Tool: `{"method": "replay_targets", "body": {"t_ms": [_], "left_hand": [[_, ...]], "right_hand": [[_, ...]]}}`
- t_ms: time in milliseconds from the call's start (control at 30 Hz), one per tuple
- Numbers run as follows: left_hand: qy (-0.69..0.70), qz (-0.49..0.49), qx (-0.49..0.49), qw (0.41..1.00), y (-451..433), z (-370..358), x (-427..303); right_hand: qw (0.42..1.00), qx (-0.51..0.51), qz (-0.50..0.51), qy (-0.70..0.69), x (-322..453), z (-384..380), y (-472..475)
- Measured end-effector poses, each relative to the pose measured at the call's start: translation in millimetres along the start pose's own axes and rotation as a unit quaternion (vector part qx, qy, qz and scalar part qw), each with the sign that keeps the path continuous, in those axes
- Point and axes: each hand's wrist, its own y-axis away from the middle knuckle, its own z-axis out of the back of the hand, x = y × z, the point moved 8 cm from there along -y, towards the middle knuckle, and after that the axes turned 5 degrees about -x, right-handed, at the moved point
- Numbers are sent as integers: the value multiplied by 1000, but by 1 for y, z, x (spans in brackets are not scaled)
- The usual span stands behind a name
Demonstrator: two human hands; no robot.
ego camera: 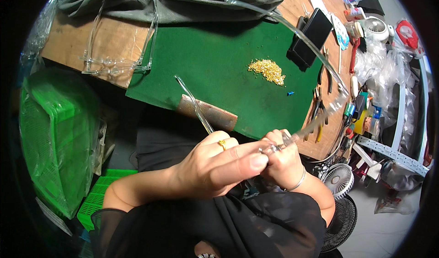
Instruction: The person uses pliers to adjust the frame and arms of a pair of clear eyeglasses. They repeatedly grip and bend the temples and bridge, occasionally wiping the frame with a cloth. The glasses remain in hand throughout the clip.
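My left hand [223,165], with a gold-coloured ring, pinches a clear plastic eyeglasses frame [303,131] near its hinge, close to my body. My right hand [283,162], with a bracelet at the wrist, is closed around the same frame, touching my left fingertips. One clear temple arm [295,31] arcs up over the mat; another [195,102] sticks out beyond my left hand. Small gold-coloured metal pieces [267,71] lie heaped on the green mat [205,59], near a blue push pin [291,93]. More clear frames [116,66] rest at the mat's left edge.
A worn, rough-surfaced block [207,113] lies at the mat's near edge. Pliers [317,112] and a black phone [312,35] are at the right. Grey cloth [171,4] covers the far edge. Green crates [61,138] stand left; fans [337,179] and a metal rack [391,155] stand right.
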Motion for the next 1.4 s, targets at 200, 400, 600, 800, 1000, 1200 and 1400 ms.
{"method": "replay_targets", "body": {"t_ms": [200, 400, 600, 800, 1000, 1200, 1400], "left_hand": [[23, 45, 8, 999, -13, 7, 10], [169, 122, -30, 978, -10, 6, 20], [345, 257, -66, 900, -33, 23, 24], [455, 366, -126, 802, -39, 23, 29], [471, 377, -156, 782, -40, 24, 35], [542, 339, -155, 753, -37, 31, 36], [493, 344, -194, 775, -36, 47, 38]], "right_hand": [[995, -10, -31, -99, -7, 14, -17], [939, -87, -187, -274, -59, -7, -7], [923, -71, -208, -316, -74, -7, 0], [889, -47, -223, -396, -70, -12, 0], [916, -149, -214, -306, -75, -20, 4], [954, -119, -198, -191, -66, -15, -3], [987, -97, -118, 57, -67, -1, -32]]}}
